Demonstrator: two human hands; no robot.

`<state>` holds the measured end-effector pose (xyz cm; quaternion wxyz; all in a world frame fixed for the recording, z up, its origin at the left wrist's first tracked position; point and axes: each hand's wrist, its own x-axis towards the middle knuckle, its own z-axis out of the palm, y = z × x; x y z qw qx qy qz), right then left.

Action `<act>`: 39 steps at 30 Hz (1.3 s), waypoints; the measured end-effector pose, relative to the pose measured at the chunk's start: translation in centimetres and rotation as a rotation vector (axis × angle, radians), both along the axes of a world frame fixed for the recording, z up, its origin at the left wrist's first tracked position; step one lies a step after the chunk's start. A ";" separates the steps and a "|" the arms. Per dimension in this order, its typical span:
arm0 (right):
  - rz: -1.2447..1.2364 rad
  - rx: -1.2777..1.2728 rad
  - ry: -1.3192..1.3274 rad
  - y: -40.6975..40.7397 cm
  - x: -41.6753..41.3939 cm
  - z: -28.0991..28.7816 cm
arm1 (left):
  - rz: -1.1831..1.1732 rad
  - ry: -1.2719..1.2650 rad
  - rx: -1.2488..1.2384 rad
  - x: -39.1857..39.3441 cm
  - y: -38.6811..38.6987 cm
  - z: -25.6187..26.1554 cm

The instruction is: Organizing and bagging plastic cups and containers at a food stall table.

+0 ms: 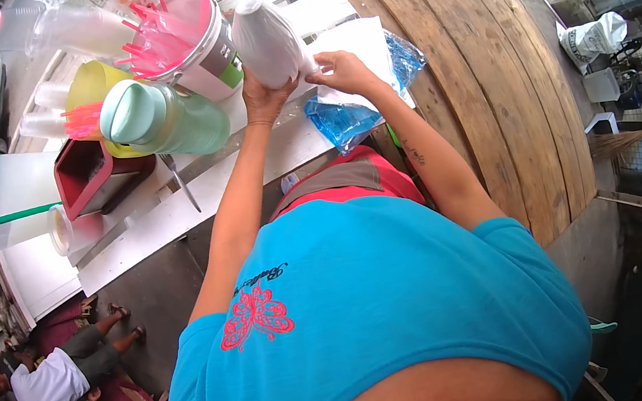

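A filled, whitish plastic bag (269,42) stands in front of me, narrow at its far end. My left hand (267,97) grips it low on its left side. The fingertips of my right hand (338,70) pinch the gathered plastic at its near right corner. Under my right hand lie a white sheet (356,44) and a clear blue plastic packet (340,120). Left of the bag stand a white bucket (218,69) with pink straws (168,32) in it and a pale green lidded jar (182,121).
A metal utensil (183,184) lies on the white slatted table (230,183), near a dark red container (96,173) and a round plastic tub (77,229). A wooden plank bench (461,52) runs along the right. A person in a white shirt (52,391) is at the lower left.
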<state>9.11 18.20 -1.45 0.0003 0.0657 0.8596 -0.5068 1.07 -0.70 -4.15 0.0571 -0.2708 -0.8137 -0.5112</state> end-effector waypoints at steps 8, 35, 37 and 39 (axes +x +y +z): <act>0.009 0.663 0.055 -0.9 6.7 -0.5 | 0.014 0.085 -0.149 2.5 -2.8 -0.5; -0.447 -0.064 0.258 3.6 11.3 5.1 | -0.572 -1.099 0.194 7.1 9.1 5.7; -0.440 -0.424 0.242 4.2 11.6 4.5 | -0.612 -1.030 0.197 6.9 9.3 5.4; -0.467 -0.499 0.188 4.2 11.6 5.2 | -0.568 -0.941 0.259 7.1 9.5 5.9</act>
